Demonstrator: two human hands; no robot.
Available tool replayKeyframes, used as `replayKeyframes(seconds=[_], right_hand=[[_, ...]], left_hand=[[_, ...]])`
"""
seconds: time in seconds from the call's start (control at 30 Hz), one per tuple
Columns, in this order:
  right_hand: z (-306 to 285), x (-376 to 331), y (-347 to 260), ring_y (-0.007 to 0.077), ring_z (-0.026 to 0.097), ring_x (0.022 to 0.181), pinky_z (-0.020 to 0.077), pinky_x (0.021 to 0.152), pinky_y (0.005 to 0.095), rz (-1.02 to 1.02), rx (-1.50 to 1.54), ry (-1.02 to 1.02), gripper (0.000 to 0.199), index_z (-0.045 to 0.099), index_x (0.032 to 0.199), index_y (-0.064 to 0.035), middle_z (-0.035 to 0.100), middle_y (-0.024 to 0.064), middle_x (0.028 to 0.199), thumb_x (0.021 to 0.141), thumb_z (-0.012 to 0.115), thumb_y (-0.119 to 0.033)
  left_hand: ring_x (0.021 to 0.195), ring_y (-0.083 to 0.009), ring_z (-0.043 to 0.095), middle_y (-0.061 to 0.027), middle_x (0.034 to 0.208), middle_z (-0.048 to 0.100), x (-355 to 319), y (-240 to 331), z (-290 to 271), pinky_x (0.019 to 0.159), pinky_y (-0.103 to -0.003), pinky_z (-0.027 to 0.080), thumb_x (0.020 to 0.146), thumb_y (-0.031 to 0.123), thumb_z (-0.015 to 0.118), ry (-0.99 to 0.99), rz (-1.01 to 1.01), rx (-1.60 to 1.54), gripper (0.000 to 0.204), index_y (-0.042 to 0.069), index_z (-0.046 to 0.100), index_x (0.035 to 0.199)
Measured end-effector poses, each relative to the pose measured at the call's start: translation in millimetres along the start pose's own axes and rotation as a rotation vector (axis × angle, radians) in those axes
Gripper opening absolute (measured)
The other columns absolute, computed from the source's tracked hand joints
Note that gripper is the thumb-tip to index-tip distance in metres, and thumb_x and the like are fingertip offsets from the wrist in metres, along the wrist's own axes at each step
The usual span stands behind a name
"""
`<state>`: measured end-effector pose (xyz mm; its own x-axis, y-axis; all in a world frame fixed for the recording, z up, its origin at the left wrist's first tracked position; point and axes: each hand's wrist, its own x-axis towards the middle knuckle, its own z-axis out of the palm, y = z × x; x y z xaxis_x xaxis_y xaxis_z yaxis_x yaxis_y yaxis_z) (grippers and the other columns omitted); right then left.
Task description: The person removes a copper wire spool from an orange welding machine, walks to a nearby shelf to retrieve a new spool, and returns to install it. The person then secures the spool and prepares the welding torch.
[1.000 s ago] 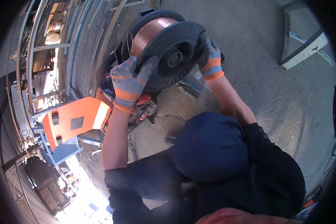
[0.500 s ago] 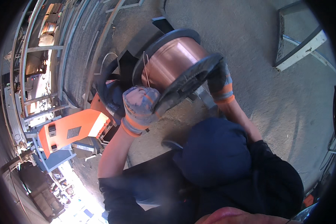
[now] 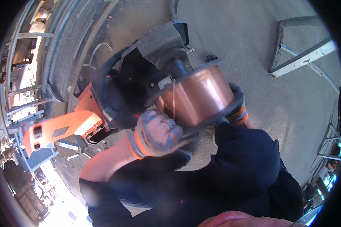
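Observation:
A large spool of copper-coloured wire point(image 3: 199, 96) with dark flanges is held in the air in front of me. My left hand point(image 3: 159, 130), in a grey and orange work glove, is closed on its near rim at the lower left. On the right, my gloved right hand point(image 3: 239, 106) grips the flange edge; the flange and my sleeve hide part of it. A loose strand of wire stands up beside my left hand. Just beyond the far flange, a dark spindle point(image 3: 176, 68) sticks out of a grey machine housing point(image 3: 159, 43); whether the two touch, I cannot tell.
An orange panel point(image 3: 66, 130) juts out to the left, beside thick dark coiled cable or hose point(image 3: 98, 87). Metal bars and frames point(image 3: 34, 36) line the far left. A welded metal frame point(image 3: 305, 58) rests on the concrete floor at the right.
The spool has come toward me and to the right, both hands moving with it. Behind it the spindle and more of the grey housing now show.

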<state>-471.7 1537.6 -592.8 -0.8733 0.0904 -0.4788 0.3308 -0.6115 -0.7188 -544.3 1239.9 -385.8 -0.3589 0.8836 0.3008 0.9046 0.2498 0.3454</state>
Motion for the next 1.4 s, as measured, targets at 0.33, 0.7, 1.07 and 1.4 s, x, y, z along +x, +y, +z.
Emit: replayKeyframes(seconds=[0.33, 0.7, 1.07, 1.4], right_hand=[[-2, -76, -41, 0.0196, 0.064, 0.104, 0.0522, 0.093, 0.0364, -0.211, -0.628, -0.212, 0.033, 0.065, 0.117, -0.0043, 0.069, 0.0105, 0.113, 0.087, 0.078, -0.014], [152, -184, -167, 0.022, 0.068, 0.102, 0.0548, 0.091, 0.029, 0.394, -0.277, 0.48, 0.038, 0.057, 0.134, 0.0052, 0.07, 0.0137, 0.118, 0.104, 0.061, -0.016], [367, -342, -351, 0.0299, 0.062, 0.1, 0.0512, 0.086, 0.0374, 0.167, -1.268, -0.486, 0.042, 0.059, 0.136, -0.0033, 0.064, 0.0177, 0.116, 0.095, 0.055, -0.005], [622, -459, -332, 0.0433, 0.058, 0.126, 0.0482, 0.107, 0.0472, -0.768, -1.998, -1.823, 0.059, 0.049, 0.148, 0.0022, 0.061, 0.0262, 0.136, 0.09, 0.055, -0.004]], left_hand=[[0.054, -0.0232, 0.056, -0.0056, 0.057, 0.049, -20, 37, 22, 0.05, -0.036, 0.043, 0.071, 0.016, 0.074, -0.045, -0.355, -0.364, 0.019, 0.011, 0.056, 0.066], [0.061, -0.0354, 0.064, -0.0156, 0.074, 0.066, -47, 122, -63, 0.054, -0.041, 0.048, 0.08, 0.017, 0.083, 0.419, -1.018, -0.608, 0.025, 0.002, 0.064, 0.087], [0.079, -0.04, 0.069, -0.0202, 0.082, 0.07, -50, 380, -366, 0.066, -0.047, 0.053, 0.095, 0.036, 0.072, 0.767, -1.844, -0.436, 0.031, 0.005, 0.069, 0.094], [0.105, -0.0351, 0.07, -0.0229, 0.112, 0.072, -135, 598, -479, 0.089, -0.043, 0.054, 0.1, 0.038, 0.066, 1.71, -1.959, -0.624, 0.045, 0.001, 0.066, 0.124]])
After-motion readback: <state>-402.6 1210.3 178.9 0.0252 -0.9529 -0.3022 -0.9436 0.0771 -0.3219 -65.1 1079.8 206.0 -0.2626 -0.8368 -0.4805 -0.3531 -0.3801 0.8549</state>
